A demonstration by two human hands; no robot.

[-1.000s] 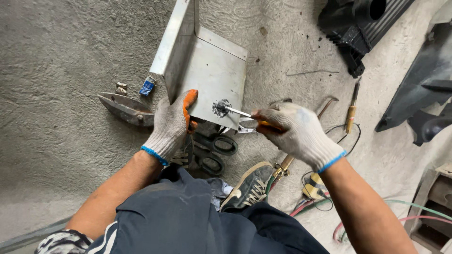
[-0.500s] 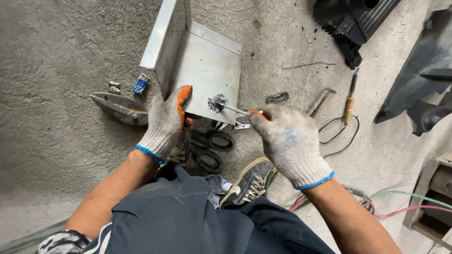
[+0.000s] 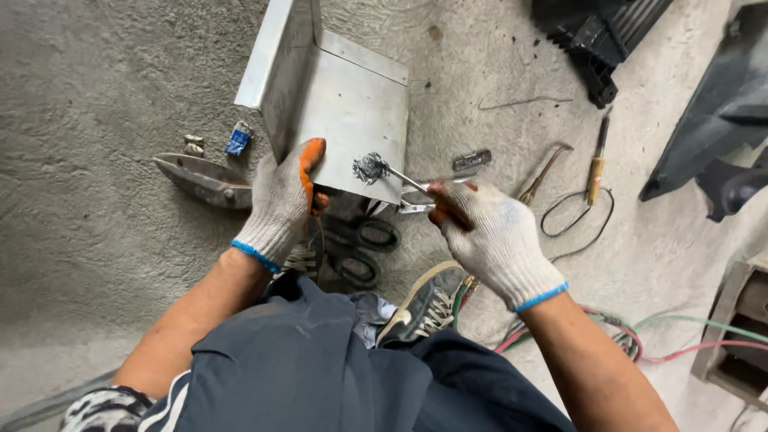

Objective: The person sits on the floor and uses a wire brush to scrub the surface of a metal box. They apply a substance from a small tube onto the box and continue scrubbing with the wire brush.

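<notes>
The left hand [image 3: 280,204] is clenched on the near left corner of one folded sheet-metal box [image 3: 344,112] standing on the concrete floor [image 3: 96,96], its long axis running away to the far side. The right hand [image 3: 488,236] grips one pair of pliers [image 3: 400,180], pointing left and slightly far, its tip at a crumpled metal fitting [image 3: 370,168] on the box's near face. Two tools, a hooked bar [image 3: 544,172] and a wooden-handled screwdriver [image 3: 596,160], lie to the right.

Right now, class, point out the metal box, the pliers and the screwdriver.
metal box [image 3: 352,120]: head view, its flat front face.
pliers [image 3: 404,180]: head view, the shiny shaft.
screwdriver [image 3: 595,170]: head view, its yellow handle.
</notes>
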